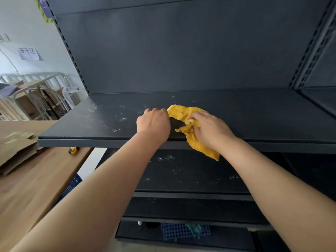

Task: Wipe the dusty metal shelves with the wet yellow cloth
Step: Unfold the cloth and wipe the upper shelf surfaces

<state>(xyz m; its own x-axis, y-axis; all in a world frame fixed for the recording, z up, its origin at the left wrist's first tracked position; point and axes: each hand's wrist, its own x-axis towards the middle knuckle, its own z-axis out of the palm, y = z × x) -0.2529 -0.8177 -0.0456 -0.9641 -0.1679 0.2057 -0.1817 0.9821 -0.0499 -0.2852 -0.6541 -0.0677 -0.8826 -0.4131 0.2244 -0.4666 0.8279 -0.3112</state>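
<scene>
Right grip (211,130) clutches cloth (180,113) on dusty shelf (254,113); left grip (153,122) curled beside it, hold unclear; cardboard (16,148) lies on nearby bench (36,179).

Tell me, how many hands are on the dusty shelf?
2. The left hand sits on the top shelf beside the yellow cloth; the right hand grips that cloth near the front edge. None hidden.
</scene>
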